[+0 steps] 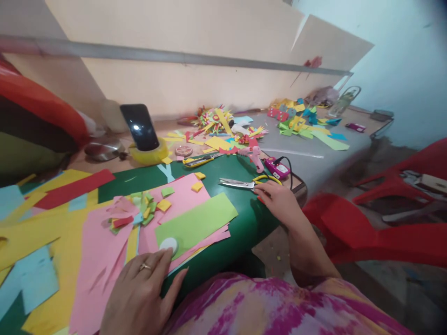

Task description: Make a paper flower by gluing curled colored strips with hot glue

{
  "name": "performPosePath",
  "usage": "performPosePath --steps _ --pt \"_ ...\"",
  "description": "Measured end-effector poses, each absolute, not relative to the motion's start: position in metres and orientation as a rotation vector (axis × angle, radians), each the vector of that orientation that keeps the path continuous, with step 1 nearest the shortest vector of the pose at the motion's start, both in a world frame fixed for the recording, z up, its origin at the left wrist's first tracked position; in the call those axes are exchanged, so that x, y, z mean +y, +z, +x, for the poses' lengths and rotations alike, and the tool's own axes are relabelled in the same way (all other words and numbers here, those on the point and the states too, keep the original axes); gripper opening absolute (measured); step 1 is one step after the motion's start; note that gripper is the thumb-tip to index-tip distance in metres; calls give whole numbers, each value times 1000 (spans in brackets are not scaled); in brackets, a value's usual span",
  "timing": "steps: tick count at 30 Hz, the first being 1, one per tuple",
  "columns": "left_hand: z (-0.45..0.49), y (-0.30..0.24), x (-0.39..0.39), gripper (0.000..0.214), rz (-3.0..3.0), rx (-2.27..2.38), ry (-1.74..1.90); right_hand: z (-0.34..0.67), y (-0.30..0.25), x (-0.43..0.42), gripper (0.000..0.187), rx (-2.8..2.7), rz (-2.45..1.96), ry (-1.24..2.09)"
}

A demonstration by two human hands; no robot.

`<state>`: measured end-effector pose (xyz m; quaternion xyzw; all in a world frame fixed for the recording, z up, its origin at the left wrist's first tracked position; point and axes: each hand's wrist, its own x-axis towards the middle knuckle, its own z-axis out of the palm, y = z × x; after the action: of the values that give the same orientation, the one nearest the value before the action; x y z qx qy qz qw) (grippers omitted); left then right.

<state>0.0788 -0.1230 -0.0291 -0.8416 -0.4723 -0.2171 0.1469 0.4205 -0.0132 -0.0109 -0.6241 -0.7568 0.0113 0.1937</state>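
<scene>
My left hand (139,288), with a ring, lies flat over the pink paper (92,260), thumb apart. Its fingertips touch a small white disc (168,245) on a light green paper strip (199,222). Over at the table's right edge, my right hand (277,197) has its fingers closed at the yellow handles of the scissors (237,184). The scissor blades point left over the green mat (223,174). Between the hands and the back lies a small cluster of folded paper pieces (146,208) in green, yellow and pink.
Behind the scissors lie a pink glue gun (253,157), a magenta corded box (277,168) and a yellow cutter knife (200,161). A phone (139,126) leans in a yellow tape roll (150,152). Paper scraps (216,120) cover the back. Red chairs (370,228) stand right.
</scene>
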Motion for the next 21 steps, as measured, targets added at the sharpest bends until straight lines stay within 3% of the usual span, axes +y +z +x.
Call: performPosePath --steps 5,11,21 --pt "82 -30 -122 34 -2375 -1398 -694 370 21 14 29 -2469 -1681 145" --pt "88 -27 -123 34 -2322 -1416 -691 311 58 63 33 -2753 -1665 55" --pt "92 -44 -123 31 -2170 -1431 -863 236 62 74 25 -3026 -1519 62"
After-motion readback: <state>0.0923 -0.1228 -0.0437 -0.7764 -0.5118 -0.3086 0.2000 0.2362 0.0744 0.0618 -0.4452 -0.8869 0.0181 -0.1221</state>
